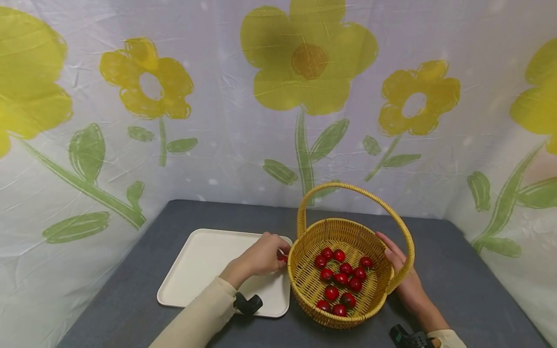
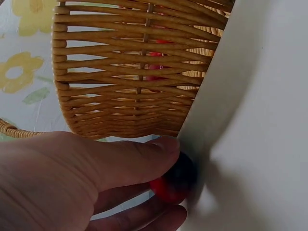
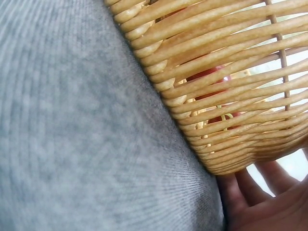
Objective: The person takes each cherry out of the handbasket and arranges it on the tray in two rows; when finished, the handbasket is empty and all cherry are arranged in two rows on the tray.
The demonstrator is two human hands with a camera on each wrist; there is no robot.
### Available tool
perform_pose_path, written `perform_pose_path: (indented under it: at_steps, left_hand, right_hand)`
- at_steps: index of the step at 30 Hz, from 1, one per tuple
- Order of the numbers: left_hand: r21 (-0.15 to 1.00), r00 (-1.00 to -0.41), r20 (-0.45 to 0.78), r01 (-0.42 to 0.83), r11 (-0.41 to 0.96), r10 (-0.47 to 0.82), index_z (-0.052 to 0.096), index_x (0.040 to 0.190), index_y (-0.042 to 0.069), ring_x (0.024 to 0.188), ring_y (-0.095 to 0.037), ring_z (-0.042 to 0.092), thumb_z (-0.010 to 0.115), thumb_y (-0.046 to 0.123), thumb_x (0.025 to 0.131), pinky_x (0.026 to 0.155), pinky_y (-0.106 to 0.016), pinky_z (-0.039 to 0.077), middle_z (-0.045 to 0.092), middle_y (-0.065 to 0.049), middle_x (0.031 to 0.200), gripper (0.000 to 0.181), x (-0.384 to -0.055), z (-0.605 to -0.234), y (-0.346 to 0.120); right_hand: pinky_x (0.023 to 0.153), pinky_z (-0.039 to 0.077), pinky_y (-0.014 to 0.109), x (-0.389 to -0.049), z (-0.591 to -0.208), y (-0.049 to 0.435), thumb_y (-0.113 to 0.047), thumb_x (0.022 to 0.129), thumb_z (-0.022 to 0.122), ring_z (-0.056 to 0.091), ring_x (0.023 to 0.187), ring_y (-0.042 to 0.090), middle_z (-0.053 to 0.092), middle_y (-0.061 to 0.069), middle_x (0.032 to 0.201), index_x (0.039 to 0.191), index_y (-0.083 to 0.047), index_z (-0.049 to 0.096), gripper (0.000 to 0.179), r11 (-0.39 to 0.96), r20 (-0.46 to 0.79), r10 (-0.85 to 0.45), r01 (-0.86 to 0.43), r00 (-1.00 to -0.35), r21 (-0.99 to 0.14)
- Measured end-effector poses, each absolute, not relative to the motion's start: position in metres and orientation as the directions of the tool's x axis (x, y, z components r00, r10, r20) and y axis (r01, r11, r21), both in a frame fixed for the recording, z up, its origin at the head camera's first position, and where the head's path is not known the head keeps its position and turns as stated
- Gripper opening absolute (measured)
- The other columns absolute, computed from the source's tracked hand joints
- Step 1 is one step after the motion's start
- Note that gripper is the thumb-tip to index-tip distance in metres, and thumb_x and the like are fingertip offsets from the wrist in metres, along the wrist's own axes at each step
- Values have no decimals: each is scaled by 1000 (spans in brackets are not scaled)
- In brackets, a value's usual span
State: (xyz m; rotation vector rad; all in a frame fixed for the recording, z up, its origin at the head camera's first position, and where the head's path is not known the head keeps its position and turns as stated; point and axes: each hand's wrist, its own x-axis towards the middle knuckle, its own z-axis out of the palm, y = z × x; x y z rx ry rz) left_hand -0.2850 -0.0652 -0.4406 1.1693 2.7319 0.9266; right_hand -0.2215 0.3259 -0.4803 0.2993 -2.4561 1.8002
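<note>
Between thumb and fingers, my left hand (image 1: pixel 263 253) pinches a dark red cherry (image 2: pixel 172 188). This hand is over the right side of a cream tray (image 1: pixel 213 261), close beside a yellow wicker basket (image 1: pixel 300 290). Whether the cherry touches the tray, I cannot tell. Several red cherries (image 1: pixel 341 279) lie on the basket's floor. Against the basket's right side rests my right hand (image 1: pixel 406 280), its fingers (image 3: pixel 274 177) fairly straight along the outer weave and the thumb near the rim. The basket's handle passes in front of part of this hand.
Tray and basket stand side by side on a dark grey tabletop (image 1: pixel 135 285). The basket's tall arched handle (image 1: pixel 352 186) rises above its rim. A curtain with yellow flowers (image 1: pixel 209 106) hangs behind the table and at both sides.
</note>
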Motion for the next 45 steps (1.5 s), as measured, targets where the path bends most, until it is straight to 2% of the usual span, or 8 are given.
perform_pose_path:
  at_steps: [7,14,21,30,35,38,42,45]
  left_hand:
    - [539,-712,169,646,540,682,86,111,12,94,-25,81,83,-5,87,83,-31,64,84,-3,110,29,-286,-436,-67]
    - [607,-785,85,530,593,614,81,128,8,110,-28,80,87,7,91,103,-51,58,81,-8,128,38,-286,-415,-83]
    - [754,-780,112,471,458,616,77,135,9,121,-30,78,89,17,93,101,-41,64,79,-13,133,44,-284,-381,-110]
    - [911,-652,138,379,164,745,74,141,8,123,-24,77,86,10,95,100,-36,64,78,-11,136,48,-274,-355,-118]
    - [933,-576,169,356,59,800,74,139,3,121,-34,77,84,8,96,97,-42,65,78,-17,134,45,-266,-353,-108]
    - [920,-539,165,386,68,826,75,137,4,118,-31,79,84,10,97,93,-41,67,79,-14,131,42,-260,-353,-94]
    - [876,-504,117,458,150,856,79,133,11,111,-12,80,86,17,97,94,-32,65,83,2,123,37,-253,-358,-63]
    - [841,-476,59,498,214,877,80,132,12,106,-2,78,86,21,97,94,-24,63,83,7,119,37,-250,-365,-37]
  right_hand:
    - [104,51,12,-222,-480,327,-39,122,29,54,139,-9,36,21,175,175,-23,29,55,275,191,-114,-215,-975,-937]
    - [104,51,13,-222,-481,328,-38,122,29,55,139,-8,36,22,174,175,-19,28,57,265,194,-113,-218,-974,-939]
    - [103,51,12,-220,-480,329,-38,122,29,54,138,-10,35,23,175,175,-16,27,58,266,194,-112,-217,-975,-939]
    - [103,50,11,-220,-481,331,-40,122,31,53,137,-12,36,20,175,175,-16,28,58,288,190,-89,-208,-978,-935]
    - [102,53,14,-222,-483,333,-36,122,30,56,137,-9,38,22,173,175,-24,29,54,293,212,-106,-234,-971,-927]
    - [101,55,16,-223,-483,334,-32,122,29,58,138,-6,40,24,172,175,-25,29,53,287,230,-123,-256,-966,-923]
    - [100,56,16,-222,-483,331,-32,122,30,57,138,-7,38,25,172,175,-18,29,54,279,243,-130,-271,-961,-921]
    - [100,55,16,-220,-482,328,-31,122,32,55,138,-9,36,25,173,174,-14,30,55,277,249,-129,-276,-960,-920]
